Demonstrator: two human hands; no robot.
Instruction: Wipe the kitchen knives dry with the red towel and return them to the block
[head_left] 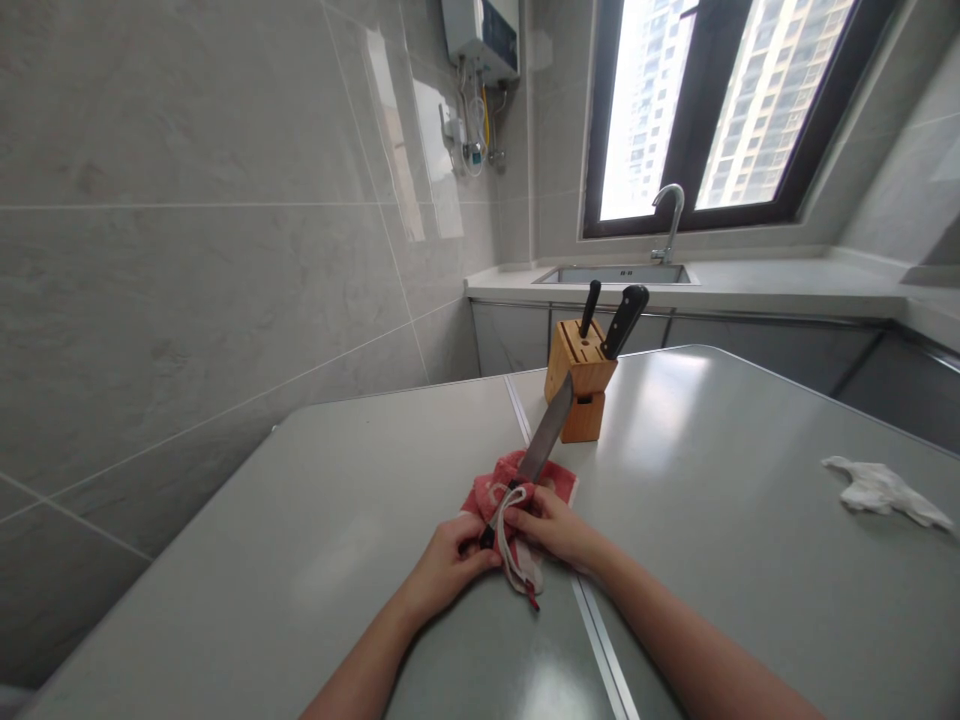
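Observation:
A kitchen knife (547,430) is held over the table, its blade slanting up and away to the right. My left hand (442,566) is closed on the butt of its black handle. Around the handle lies a red and white cloth (486,488), bunched up, with a white strip looping down. My right hand (559,527) pinches the cloth against the handle from the right. Just beyond the blade tip stands a wooden knife block (580,418). Two black-handled tools stick out of its top, the larger a knife (625,320). Part of the held handle is hidden by cloth and fingers.
The pale table (360,500) has a metal seam (600,640) running across it. A crumpled white tissue (885,492) lies at the right. Behind are a counter with a sink (547,276) and tap (676,215), below a window. A tiled wall (225,270) borders the left.

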